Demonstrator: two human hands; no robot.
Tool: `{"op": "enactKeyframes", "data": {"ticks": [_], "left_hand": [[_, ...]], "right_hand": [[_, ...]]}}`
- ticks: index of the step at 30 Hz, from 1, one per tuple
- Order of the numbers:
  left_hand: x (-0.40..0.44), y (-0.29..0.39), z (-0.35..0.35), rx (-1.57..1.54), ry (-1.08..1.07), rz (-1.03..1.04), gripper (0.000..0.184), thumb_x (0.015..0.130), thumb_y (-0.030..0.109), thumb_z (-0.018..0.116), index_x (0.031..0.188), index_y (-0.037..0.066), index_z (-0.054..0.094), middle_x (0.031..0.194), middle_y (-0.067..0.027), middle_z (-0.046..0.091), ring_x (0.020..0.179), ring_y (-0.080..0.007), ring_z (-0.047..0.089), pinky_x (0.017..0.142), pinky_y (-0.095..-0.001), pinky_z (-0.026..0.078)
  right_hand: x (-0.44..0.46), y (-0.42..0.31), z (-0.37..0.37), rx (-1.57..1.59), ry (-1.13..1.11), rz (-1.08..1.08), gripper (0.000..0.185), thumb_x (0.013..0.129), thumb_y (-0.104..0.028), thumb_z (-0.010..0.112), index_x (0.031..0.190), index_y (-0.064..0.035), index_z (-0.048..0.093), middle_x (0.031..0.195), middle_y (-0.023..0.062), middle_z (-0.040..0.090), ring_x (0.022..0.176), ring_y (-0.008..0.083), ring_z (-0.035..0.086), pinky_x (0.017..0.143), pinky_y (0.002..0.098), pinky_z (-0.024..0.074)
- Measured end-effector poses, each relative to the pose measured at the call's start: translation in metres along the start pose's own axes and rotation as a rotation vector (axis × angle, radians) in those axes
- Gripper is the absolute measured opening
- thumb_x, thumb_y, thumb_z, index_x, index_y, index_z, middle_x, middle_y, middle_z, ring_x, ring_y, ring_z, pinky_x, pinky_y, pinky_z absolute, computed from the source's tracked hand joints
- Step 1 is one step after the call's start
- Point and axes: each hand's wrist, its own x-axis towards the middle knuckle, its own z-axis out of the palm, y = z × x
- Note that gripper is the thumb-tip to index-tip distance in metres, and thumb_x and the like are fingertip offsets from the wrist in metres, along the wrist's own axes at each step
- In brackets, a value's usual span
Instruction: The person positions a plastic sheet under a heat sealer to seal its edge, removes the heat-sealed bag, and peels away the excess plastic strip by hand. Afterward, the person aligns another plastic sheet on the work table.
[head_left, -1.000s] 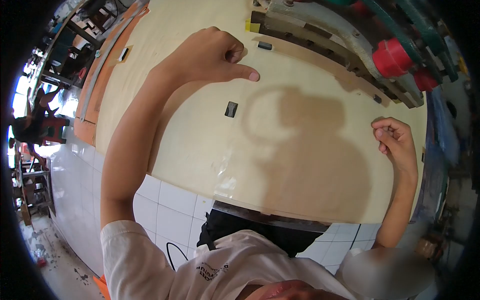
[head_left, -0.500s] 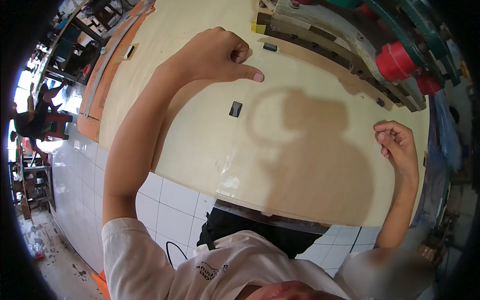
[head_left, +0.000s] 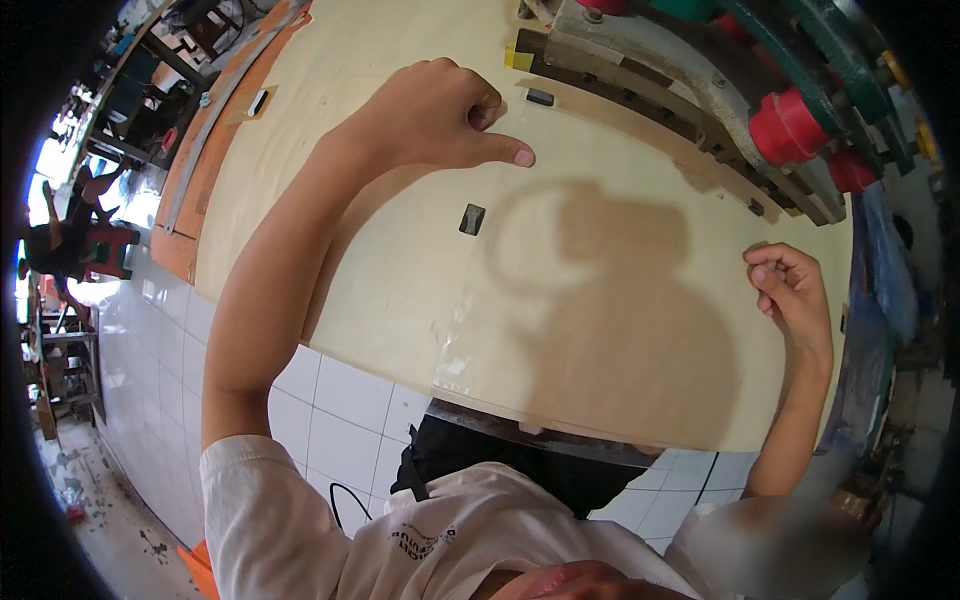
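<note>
My left hand (head_left: 445,115) is over the pale yellow tabletop (head_left: 380,270), knuckles up. Its fingers are curled in and its thumb sticks out to the right; nothing shows in the curl. A small dark rectangular piece (head_left: 472,219) lies below that hand, apart from it. Another small black block (head_left: 540,97) is just right of its knuckles. Close to the table's right side is my right hand (head_left: 790,282), its thumb against bent fingers. Whatever those fingers may pinch is too small or hidden to make out.
A machine frame with a long dark metal bar (head_left: 640,100), green arms and red knobs (head_left: 790,128) stands along the far right edge. A metal strip (head_left: 215,125) lies on the orange board at left. Blue plastic (head_left: 885,260) hangs at right. White floor tiles (head_left: 340,400) show below.
My left hand has shifted very slightly right and down. The right hand keeps nearly the same pose, and the view has moved a little.
</note>
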Motion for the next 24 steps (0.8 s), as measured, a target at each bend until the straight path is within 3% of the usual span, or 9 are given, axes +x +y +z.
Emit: {"op": "enactKeyframes", "data": {"ticks": [19, 21, 24], "left_hand": [[-0.0001, 0.0001, -0.0022, -0.014, -0.003, 0.015, 0.072, 0.079, 0.06, 0.08, 0.053, 0.006, 0.042, 0.047, -0.006, 0.04, 0.048, -0.0261, 0.044, 0.053, -0.0401, 0.04], [-0.0007, -0.0021, 0.0003, -0.029, 0.018, 0.043, 0.071, 0.081, 0.056, 0.083, 0.055, 0.006, 0.039, 0.049, -0.005, 0.032, 0.048, -0.0218, 0.036, 0.052, -0.0385, 0.033], [0.0001, -0.0054, 0.0016, -0.048, 0.023, 0.068, 0.071, 0.081, 0.056, 0.083, 0.055, 0.006, 0.04, 0.049, -0.0041, 0.033, 0.048, -0.0214, 0.036, 0.051, -0.0384, 0.033]], "right_hand": [[0.0006, 0.0002, 0.0025, -0.038, 0.005, -0.043, 0.017, 0.096, -0.013, 0.073, 0.107, 0.0007, 0.072, 0.08, -0.0012, 0.065, 0.057, 0.0017, 0.051, 0.049, 0.0169, 0.0401], [0.0005, 0.0011, 0.0021, -0.027, 0.003, -0.047, 0.017, 0.096, -0.013, 0.072, 0.108, -0.0001, 0.072, 0.08, -0.0015, 0.065, 0.057, 0.0017, 0.051, 0.049, 0.0168, 0.0401], [-0.0001, -0.0007, 0.0025, -0.045, 0.023, -0.018, 0.017, 0.096, -0.013, 0.072, 0.108, -0.0006, 0.072, 0.08, -0.0019, 0.064, 0.056, 0.0017, 0.051, 0.049, 0.0169, 0.0402]]}}
